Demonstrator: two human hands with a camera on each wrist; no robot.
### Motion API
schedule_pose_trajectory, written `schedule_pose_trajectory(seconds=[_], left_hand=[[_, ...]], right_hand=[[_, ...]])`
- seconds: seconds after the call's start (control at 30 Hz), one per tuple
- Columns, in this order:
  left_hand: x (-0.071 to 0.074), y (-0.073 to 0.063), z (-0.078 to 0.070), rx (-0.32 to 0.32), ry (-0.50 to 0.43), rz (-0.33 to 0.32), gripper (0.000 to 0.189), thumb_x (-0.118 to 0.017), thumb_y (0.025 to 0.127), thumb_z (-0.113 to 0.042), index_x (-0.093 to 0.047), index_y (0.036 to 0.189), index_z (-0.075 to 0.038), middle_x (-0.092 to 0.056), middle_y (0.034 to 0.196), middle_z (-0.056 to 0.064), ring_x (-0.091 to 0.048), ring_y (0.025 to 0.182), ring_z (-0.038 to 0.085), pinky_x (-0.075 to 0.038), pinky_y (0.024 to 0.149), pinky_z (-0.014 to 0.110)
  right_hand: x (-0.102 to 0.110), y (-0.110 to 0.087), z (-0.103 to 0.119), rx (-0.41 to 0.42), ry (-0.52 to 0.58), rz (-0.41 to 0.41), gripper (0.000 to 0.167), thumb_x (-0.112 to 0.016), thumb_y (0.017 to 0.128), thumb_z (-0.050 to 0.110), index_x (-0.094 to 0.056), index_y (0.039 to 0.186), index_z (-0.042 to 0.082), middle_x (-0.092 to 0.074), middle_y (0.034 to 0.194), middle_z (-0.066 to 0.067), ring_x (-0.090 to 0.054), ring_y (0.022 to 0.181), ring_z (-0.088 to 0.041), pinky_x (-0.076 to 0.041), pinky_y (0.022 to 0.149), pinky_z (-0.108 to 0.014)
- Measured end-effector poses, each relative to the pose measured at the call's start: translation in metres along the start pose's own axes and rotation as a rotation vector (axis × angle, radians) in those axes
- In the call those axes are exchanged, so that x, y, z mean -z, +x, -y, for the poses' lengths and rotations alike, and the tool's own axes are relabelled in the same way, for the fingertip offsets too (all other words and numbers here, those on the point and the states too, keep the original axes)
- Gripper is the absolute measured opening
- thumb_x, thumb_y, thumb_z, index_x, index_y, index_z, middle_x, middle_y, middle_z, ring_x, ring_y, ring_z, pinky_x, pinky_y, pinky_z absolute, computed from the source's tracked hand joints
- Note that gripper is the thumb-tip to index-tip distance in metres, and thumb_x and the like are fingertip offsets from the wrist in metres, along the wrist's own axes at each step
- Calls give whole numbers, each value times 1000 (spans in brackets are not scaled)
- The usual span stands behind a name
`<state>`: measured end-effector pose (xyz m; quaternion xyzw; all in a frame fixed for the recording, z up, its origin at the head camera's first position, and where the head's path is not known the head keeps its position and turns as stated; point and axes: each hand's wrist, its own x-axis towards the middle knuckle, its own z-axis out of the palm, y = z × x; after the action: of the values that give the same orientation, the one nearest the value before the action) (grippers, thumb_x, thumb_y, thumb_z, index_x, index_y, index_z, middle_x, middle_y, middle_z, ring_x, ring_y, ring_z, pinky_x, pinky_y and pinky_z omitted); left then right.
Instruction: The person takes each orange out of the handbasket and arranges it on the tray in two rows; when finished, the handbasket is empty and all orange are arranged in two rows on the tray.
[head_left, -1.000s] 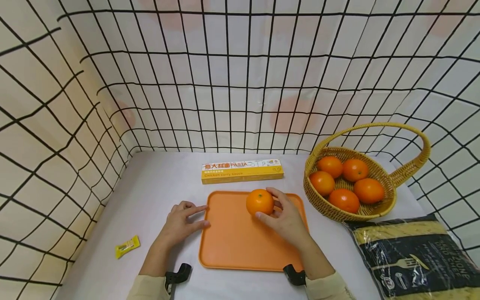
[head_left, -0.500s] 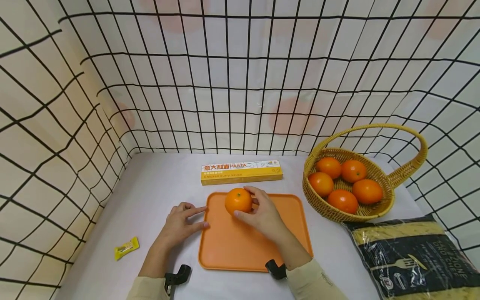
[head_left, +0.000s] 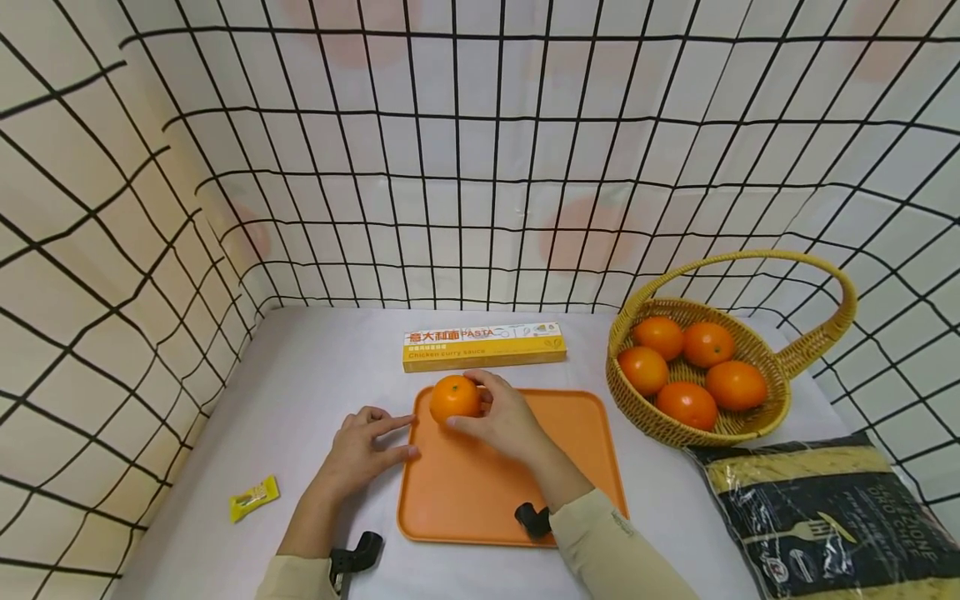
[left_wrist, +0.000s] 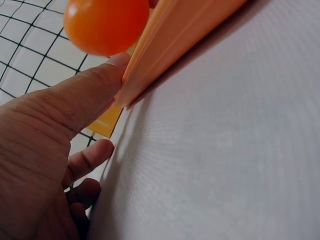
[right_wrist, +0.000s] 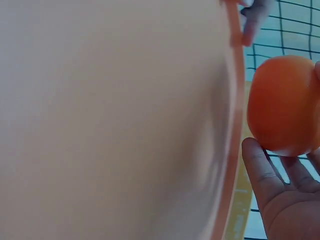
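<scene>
My right hand (head_left: 501, 421) holds an orange (head_left: 454, 400) between thumb and fingers, over the far left corner of an orange tray (head_left: 510, 500). In the right wrist view, the orange (right_wrist: 282, 105) shows past the tray's rim (right_wrist: 232, 150), thumb against its side. My left hand (head_left: 366, 443) rests beside the tray's left edge, with its index finger and thumb reaching to the rim. The left wrist view shows the thumb (left_wrist: 82, 92) at the tray's side (left_wrist: 165, 45), other fingers loosely bent. The orange (left_wrist: 106, 22) appears just above that thumb.
Behind the tray lies a yellow and white pasta box (head_left: 484, 347). A wicker basket (head_left: 780, 408) with several oranges stands on the right, near a black pasta bag (head_left: 832, 508). A small yellow packet (head_left: 253, 498) lies at the left. Black wire grid (head_left: 491, 150) encloses the table.
My right hand has carried the orange leftward across the tray to its far left corner. My left hand has stayed at the tray's left edge.
</scene>
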<state>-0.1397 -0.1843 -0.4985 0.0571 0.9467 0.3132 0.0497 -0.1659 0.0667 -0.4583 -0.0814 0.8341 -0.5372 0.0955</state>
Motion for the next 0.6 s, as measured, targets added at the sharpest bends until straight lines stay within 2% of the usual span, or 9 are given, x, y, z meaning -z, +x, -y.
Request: schedule_pose_trajectory(seconds=[0.23,0.6], left_hand=[[-1,0,3,-11,-4,4,53,-82,80,-54,-72,129,-35,-58,118,3,-47,108,22,-42,89,38],[2,0,7,-26,-39,29,50,-82,81,-52,-73,127,-34,-59,119,0,-48,112,22,-44,92,39]], right_hand=[[-11,8,-1,26,-12,39,76,-89,80,27,-52,146,12,-56,144,-8,-62,123,-30,-54,101,-44],[-24,20,-1,41,-53,42,70,-86,83,27,-52,144,19,-55,147,-7,-61,126,-32,-52,104,-47]])
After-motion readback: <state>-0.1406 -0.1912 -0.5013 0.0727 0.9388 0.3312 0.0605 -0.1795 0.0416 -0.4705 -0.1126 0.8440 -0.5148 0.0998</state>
